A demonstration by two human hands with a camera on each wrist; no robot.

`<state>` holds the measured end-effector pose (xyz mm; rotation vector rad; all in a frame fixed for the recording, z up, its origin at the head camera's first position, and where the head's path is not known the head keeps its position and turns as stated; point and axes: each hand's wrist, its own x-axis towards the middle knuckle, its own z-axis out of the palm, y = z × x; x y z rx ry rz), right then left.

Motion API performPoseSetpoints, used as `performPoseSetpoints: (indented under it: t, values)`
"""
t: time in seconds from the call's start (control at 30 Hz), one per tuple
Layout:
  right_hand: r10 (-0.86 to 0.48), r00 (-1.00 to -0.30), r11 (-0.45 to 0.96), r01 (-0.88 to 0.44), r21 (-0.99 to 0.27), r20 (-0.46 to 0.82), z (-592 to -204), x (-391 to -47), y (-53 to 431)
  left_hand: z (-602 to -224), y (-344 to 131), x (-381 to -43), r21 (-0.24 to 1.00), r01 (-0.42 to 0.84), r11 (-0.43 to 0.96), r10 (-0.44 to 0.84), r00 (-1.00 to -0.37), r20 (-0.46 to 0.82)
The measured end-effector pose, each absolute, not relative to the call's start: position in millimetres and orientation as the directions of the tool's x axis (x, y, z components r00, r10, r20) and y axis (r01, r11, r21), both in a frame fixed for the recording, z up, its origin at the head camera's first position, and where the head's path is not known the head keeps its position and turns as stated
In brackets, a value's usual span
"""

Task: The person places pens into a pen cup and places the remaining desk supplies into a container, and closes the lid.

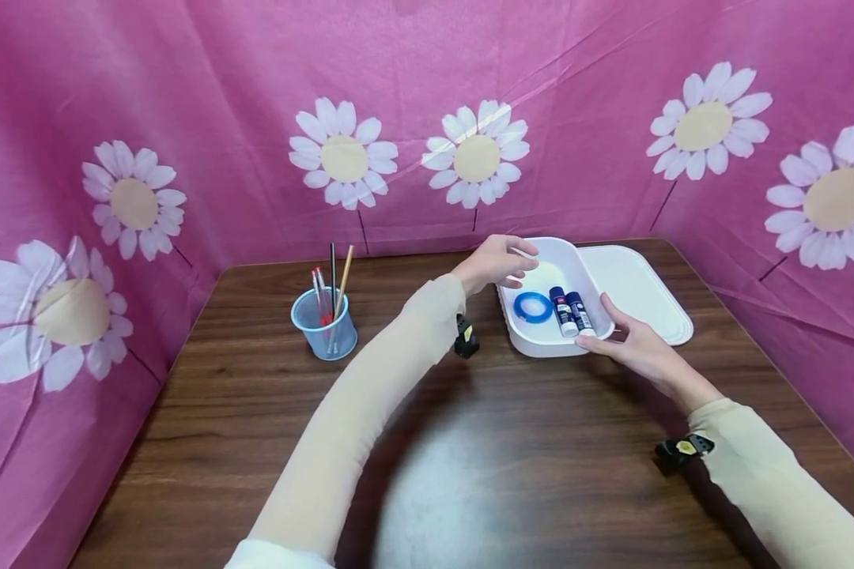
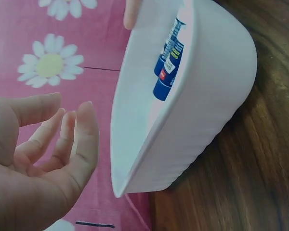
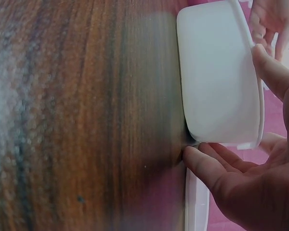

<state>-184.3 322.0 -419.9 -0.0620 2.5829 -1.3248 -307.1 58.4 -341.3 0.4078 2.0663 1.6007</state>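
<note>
A white plastic box stands towards the back right of the table. Inside it lie a blue tape roll and two blue-and-white glue sticks, side by side. My right hand holds the box at its front right corner; in the right wrist view the thumb is on the rim and the fingers are low along the outer wall. Over the box's left rim hovers my left hand, its fingers loosely bent. Nothing is between those fingers in the left wrist view, where the hand is apart from the box.
Right of the box a white lid lies flat on the wooden table. A blue mesh pen cup with red-capped pens and two pencils stands at the back left. Pink flowered cloth closes in the back and sides.
</note>
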Motion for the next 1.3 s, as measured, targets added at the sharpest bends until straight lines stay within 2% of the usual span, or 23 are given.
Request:
performPoseSetpoints:
  t: [0.2,0.43,0.77,1.0,1.3]
  values:
    - [-0.135,-0.974,0.599,0.065,-0.798,-0.181,-420.0,-185.6,323.8,-343.6,40.5,-294.7,0.978,-0.053,0.201,0.513,-0.845,-0.152]
    - [-0.127,-0.975,0.600,0.071,-0.797,-0.182,-420.5,-184.2,324.4,-373.5,22.9,-277.1,0.979,-0.028,0.204,0.507,-0.852,-0.130]
    - [-0.130,-0.976,0.585,0.068,-0.808,-0.176,-421.5,-182.9,323.2,-414.5,17.6,-262.8,0.980,-0.173,0.102,0.557,-0.806,-0.201]
    - [-0.136,-0.975,0.582,0.067,-0.810,-0.178,-423.4,-181.9,322.0,-417.7,24.3,-257.3,0.975,-0.210,0.067,0.569,-0.795,-0.210]
    - [-0.134,-0.975,0.585,0.067,-0.808,-0.178,-423.5,-181.9,321.2,-416.7,24.6,-255.1,0.969,-0.224,0.100,0.560,-0.793,-0.241]
